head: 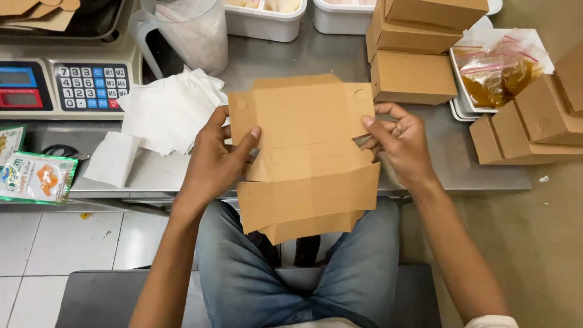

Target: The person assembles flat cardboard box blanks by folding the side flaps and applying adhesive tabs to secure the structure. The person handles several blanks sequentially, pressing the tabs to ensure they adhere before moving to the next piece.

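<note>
A flat, unfolded brown cardboard box blank point(306, 152) hangs over my lap, in front of the steel table edge. My left hand point(215, 158) grips its left side, thumb pressed on the top face near the corner tab. My right hand point(398, 143) pinches its right edge, thumb on top and fingers curled behind. The lower flaps of the blank are creased and hang toward my knees.
Folded brown boxes point(413, 76) are stacked at the back right, more point(534, 127) at far right. A white tray with bagged sauces point(498, 73), white paper sheets point(167, 109), a digital scale point(61, 85), a clear jug point(188, 30), white tubs point(264, 18) and a green packet point(36, 179) crowd the steel table point(303, 54).
</note>
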